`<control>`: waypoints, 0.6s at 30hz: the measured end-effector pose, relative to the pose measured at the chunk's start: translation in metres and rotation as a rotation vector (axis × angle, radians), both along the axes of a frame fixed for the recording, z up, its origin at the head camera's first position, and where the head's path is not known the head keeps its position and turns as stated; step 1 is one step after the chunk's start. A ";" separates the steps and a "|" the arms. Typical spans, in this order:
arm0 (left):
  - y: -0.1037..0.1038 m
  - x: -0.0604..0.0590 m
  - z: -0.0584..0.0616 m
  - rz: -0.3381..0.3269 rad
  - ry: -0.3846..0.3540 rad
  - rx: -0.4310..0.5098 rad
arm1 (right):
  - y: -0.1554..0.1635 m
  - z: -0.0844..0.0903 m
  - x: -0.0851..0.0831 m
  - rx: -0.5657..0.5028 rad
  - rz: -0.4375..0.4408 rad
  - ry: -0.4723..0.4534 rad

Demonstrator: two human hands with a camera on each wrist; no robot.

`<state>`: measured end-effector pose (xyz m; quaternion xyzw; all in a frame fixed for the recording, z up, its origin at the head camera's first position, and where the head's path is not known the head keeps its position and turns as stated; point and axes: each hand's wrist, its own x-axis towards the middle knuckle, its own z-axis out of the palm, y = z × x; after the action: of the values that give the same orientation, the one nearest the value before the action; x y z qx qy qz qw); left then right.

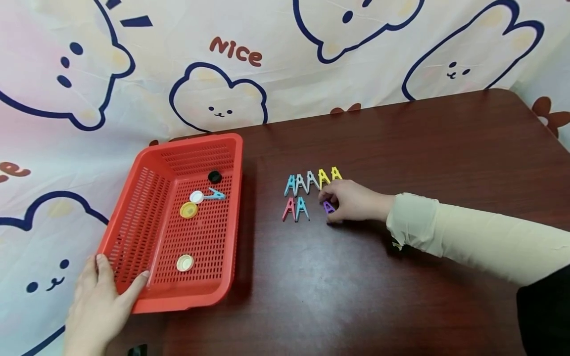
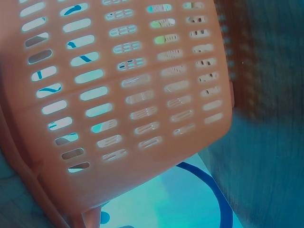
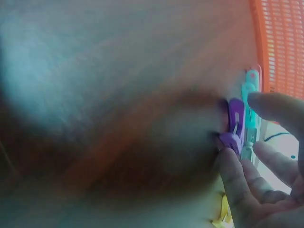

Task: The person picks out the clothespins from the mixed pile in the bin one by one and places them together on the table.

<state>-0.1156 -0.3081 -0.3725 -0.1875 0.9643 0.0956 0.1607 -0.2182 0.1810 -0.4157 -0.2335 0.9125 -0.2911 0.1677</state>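
My left hand (image 1: 99, 301) grips the near left corner of a red plastic basket (image 1: 237, 207), thumb over the rim. The basket's slotted wall (image 2: 156, 107) fills much of the left wrist view. On the table, my right hand (image 1: 356, 200) pinches a small purple clothespin (image 1: 328, 207) between thumb and forefinger; in the right wrist view the purple clothespin (image 3: 236, 116) stands between those fingertips. Left of it, a pink clothespin (image 1: 289, 209) and a blue clothespin (image 1: 302, 208) continue the same row. Several blue, pale grey and yellow clothespins (image 1: 323, 178) form a row behind.
Inside the basket lie a black cap (image 1: 214, 177), a white cap (image 1: 196, 197), a yellow cap (image 1: 189, 210), a cream cap (image 1: 184, 263) and a light blue clothespin (image 1: 215, 194). A patterned cloth (image 1: 285, 84) hangs along the back of the dark wooden table (image 1: 356, 296).
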 end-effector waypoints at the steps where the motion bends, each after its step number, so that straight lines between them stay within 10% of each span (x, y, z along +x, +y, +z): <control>1: 0.000 0.000 0.000 0.002 0.001 0.000 | 0.000 0.000 0.001 0.008 0.015 0.005; 18: 0.002 0.001 0.001 0.015 0.001 0.007 | -0.025 -0.010 -0.004 0.018 -0.017 0.106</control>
<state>-0.1148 -0.3059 -0.3714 -0.1943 0.9626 0.1002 0.1603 -0.2224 0.1562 -0.4253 -0.2392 0.9246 -0.2717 0.1189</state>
